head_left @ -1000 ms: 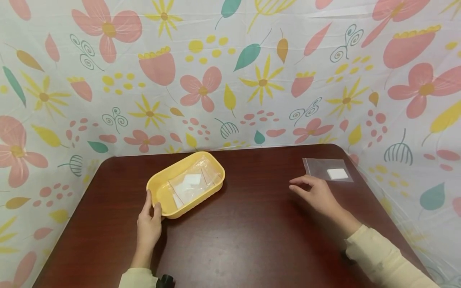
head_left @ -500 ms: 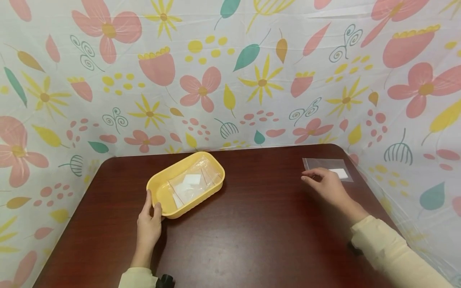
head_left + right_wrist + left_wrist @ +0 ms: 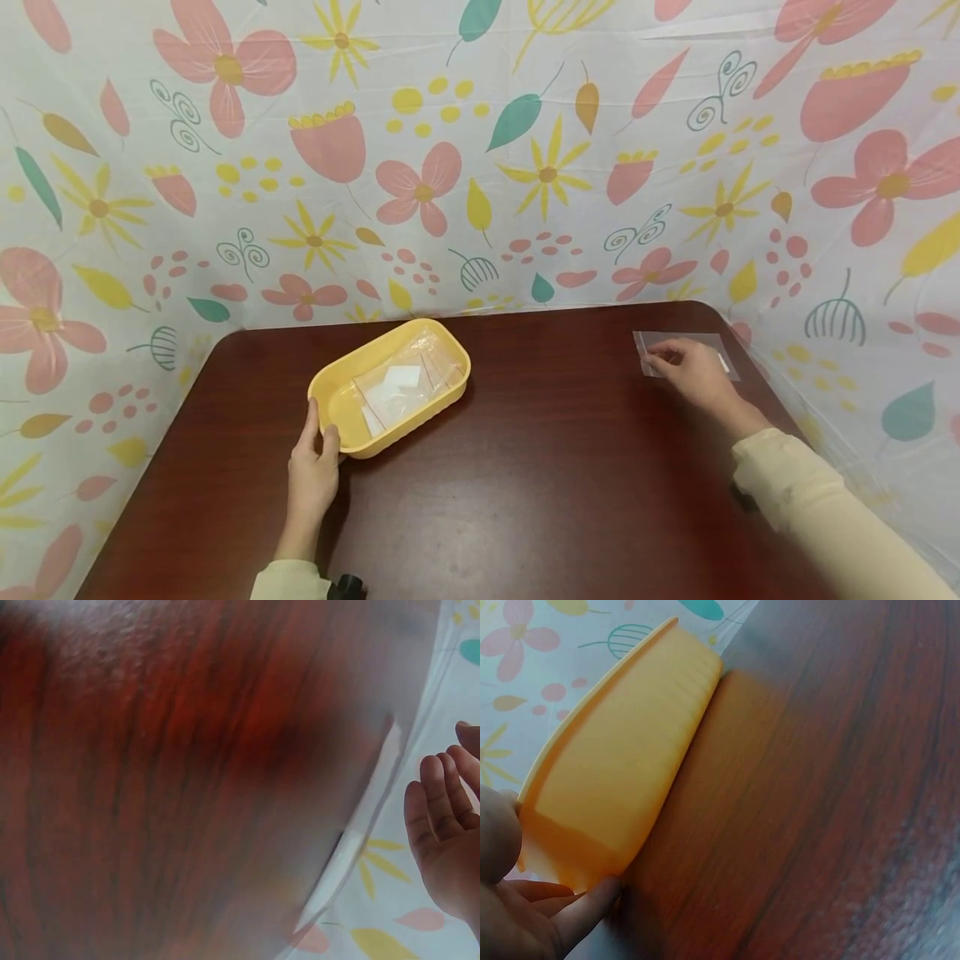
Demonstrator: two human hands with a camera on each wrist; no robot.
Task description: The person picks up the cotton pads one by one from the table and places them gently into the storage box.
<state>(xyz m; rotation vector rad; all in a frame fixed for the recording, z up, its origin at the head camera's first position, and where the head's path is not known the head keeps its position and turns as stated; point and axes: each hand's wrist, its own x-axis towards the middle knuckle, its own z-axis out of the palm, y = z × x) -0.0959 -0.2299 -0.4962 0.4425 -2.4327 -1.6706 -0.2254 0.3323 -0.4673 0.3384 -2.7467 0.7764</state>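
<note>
A yellow plastic tray sits left of centre, with several clear zip bags inside and a white square showing among them. My left hand grips its near-left end; in the left wrist view, the thumb is by the rim and fingertips reach under the tray's base. At the far right, my right hand hovers over a flat clear zip bag, mostly hiding the white square in it. Its fingers are loosely bent, thumb and forefinger near the bag's left edge. No grip on the bag shows.
All of it stands on a dark red-brown wooden table. A flower-patterned cloth rises behind the far edge and along both sides. The zip bag lies near the table's right edge.
My right hand has moved right and slightly away from me, from beside the zip bag to over it. The left hand and tray stay put.
</note>
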